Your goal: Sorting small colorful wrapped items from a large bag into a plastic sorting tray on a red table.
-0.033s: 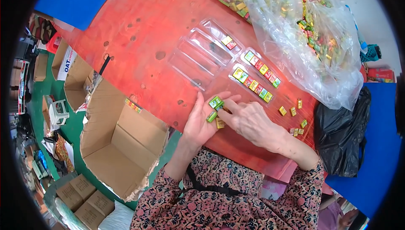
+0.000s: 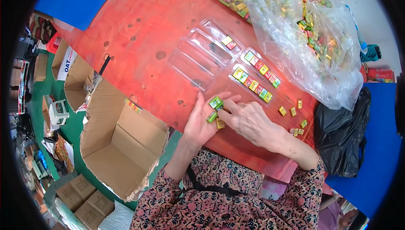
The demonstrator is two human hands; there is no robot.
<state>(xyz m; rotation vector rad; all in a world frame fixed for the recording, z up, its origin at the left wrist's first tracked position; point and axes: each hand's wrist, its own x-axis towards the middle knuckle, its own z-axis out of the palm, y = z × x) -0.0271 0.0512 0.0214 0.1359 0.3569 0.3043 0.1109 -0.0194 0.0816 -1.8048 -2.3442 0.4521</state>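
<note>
My left hand is cupped palm up, holding several small wrapped candies, among them a green one and a gold one. Over that palm, my right hand has its fingers bent together in a pinch at the candies; its fingertips partly hide what they grip. Just beyond the hands lies a clear plastic tray with long compartments. Two of its right-hand compartments hold lengthwise rows of red, green and yellow candies; another has only a short group in it.
Loose candies lie on the red tabletop right of my right arm. A large clear bag of candies fills the far right, with a black plastic bag nearer. An open cardboard box stands left, below table height.
</note>
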